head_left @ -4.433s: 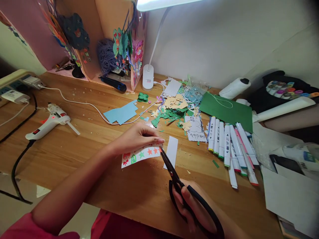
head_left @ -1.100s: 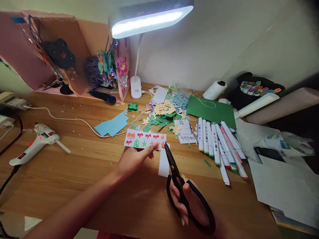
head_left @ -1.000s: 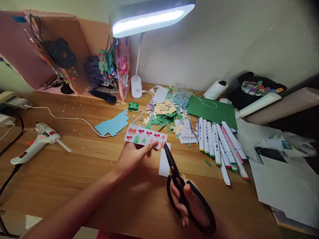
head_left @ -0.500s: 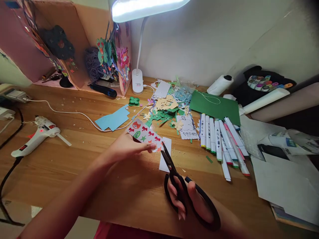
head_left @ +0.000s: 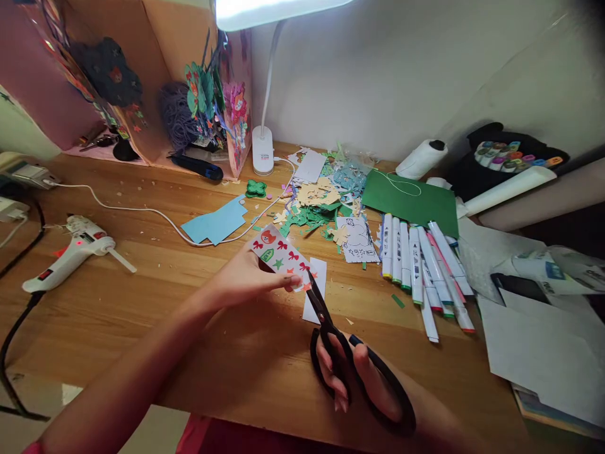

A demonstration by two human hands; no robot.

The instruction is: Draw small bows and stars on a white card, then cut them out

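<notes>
I've got the left hand (head_left: 248, 277) pinching the patterned sheet (head_left: 280, 255) above the desk (head_left: 155, 280), corner at the scissors (head_left: 323, 318), right hand (head_left: 378, 388) gripping them; cutting, I'd judge; next snip wants that sheet steady.

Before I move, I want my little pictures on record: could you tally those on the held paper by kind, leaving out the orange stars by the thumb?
Red bows: 4
Orange heads: 1
Green stars: 1
Green badges: 1
Total: 7
</notes>
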